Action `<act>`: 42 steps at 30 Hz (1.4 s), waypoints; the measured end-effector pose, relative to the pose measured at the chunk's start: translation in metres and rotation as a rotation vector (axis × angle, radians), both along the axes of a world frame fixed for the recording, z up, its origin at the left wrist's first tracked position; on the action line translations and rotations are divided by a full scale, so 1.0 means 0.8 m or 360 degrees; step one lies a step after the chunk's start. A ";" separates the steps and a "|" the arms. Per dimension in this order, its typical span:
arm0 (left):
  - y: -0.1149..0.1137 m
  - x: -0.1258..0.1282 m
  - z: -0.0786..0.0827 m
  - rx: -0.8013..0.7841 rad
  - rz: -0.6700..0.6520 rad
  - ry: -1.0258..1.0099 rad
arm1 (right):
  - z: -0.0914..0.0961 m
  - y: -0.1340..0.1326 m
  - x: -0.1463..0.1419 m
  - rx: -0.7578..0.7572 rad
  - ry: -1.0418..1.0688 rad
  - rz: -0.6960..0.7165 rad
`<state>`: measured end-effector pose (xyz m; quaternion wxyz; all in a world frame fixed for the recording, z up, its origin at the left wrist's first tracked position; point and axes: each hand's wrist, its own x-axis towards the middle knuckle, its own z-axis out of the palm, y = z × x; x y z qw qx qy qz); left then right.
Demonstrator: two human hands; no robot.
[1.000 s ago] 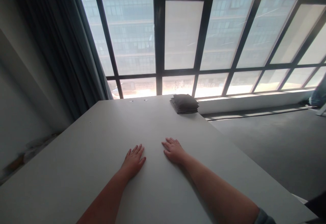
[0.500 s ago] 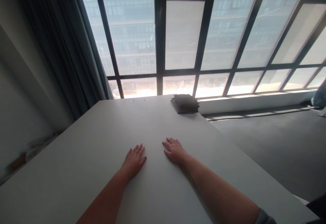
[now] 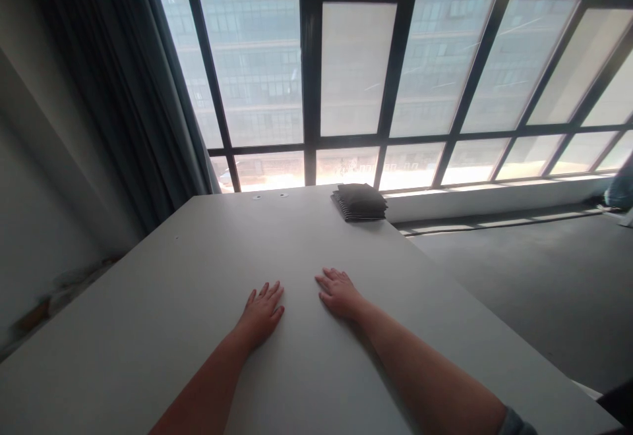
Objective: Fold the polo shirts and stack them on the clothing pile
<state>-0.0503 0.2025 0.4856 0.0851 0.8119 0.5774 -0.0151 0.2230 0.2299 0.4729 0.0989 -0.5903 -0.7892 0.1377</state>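
My left hand lies flat on the white table, palm down, fingers stretched out and holding nothing. My right hand rests flat beside it, a short gap apart, fingers also extended and empty. A stack of dark folded cloths sits at the table's far right corner, well beyond both hands.
A large black-framed window fills the wall behind the table. A dark curtain hangs at the left. Grey floor lies to the right, past the table's right edge. Some clutter lies on the floor at the left wall.
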 end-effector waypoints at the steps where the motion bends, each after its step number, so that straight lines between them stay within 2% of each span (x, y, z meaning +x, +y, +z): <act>1: -0.001 0.001 0.002 -0.0008 -0.0010 -0.0006 | 0.001 0.000 0.000 0.0000 0.0001 0.0002; 24: -0.006 0.003 0.010 -0.0042 -0.0009 -0.0020 | 0.001 0.000 -0.001 0.0008 0.0003 -0.0003; 42: -0.004 0.002 0.005 -0.0009 -0.0015 -0.0034 | 0.000 0.001 -0.001 0.0012 -0.0011 0.0005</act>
